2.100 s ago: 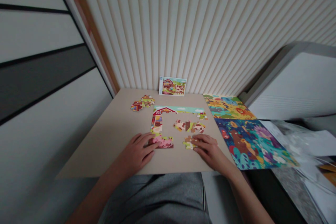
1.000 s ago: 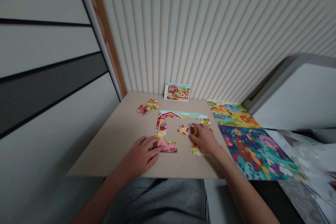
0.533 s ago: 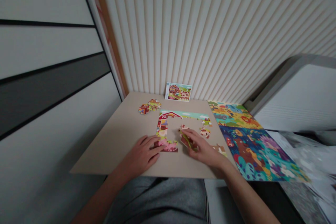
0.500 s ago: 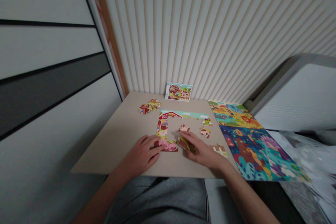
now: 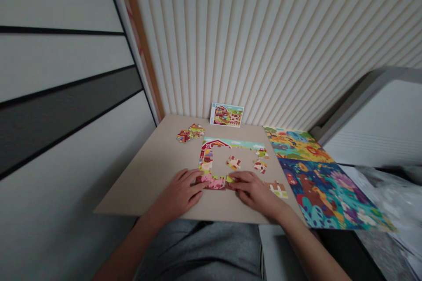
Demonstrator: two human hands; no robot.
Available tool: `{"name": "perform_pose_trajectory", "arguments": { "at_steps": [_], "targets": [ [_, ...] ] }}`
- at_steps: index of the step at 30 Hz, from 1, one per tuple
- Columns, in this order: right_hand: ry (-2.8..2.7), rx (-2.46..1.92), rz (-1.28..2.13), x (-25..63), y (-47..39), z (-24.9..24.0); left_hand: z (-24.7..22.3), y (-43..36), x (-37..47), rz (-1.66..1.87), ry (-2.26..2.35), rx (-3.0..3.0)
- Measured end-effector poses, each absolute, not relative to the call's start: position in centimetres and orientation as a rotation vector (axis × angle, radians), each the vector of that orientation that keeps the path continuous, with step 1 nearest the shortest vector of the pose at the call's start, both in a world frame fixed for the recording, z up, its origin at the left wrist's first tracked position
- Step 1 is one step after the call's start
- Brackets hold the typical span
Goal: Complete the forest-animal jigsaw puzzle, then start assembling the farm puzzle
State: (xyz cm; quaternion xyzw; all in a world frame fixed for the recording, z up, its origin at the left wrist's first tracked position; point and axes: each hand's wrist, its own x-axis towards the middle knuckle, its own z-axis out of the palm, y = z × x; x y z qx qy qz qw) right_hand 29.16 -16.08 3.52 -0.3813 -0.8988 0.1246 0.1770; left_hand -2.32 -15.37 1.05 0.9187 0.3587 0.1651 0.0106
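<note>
The partly joined farm puzzle (image 5: 216,183) lies on the table, with its top strip, left side and pink lower-left corner in place. My left hand (image 5: 184,191) rests flat on that corner, fingers spread and holding nothing. Beside the corner's right edge, my right hand (image 5: 253,189) has its fingers on a green and brown puzzle piece (image 5: 229,179), which lies flat and is mostly covered by them. Inside the frame lies a loose cow-patterned piece (image 5: 233,162). Another cow-patterned piece (image 5: 260,166) sits near the right side, and a joined fence section (image 5: 278,189) lies beyond my right hand.
A small heap of loose pieces (image 5: 191,132) sits at the back left. The reference picture card (image 5: 227,115) leans on the pleated wall. Two finished puzzles, one yellow (image 5: 298,145) and one dark blue (image 5: 329,193), lie along the right. The table's front edge (image 5: 211,219) is near my lap.
My right hand has lowered the tilted green and brown piece flat beside the pink corner. My left hand stays on the corner. The view has shifted slightly.
</note>
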Motion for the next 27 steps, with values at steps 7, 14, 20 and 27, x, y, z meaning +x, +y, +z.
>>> {"name": "perform_pose_trajectory", "arguments": {
  "at_steps": [7,14,20,27],
  "targets": [
    [-2.635,-1.009,0.266,29.3,-15.6,4.0,1.0,-15.3,-2.4,0.513,1.106,2.865],
    [-2.721,-0.979,0.164,28.8,-15.9,4.4,1.0,-15.2,-2.4,0.558,1.104,2.855],
    [-2.727,-1.050,0.182,27.9,-16.5,5.2,1.1,-15.3,-2.4,0.560,1.099,2.843],
    [-2.587,-1.155,0.291,30.4,-17.5,5.2,0.9,-15.2,-2.4,0.573,1.098,2.856]
  ]
}}
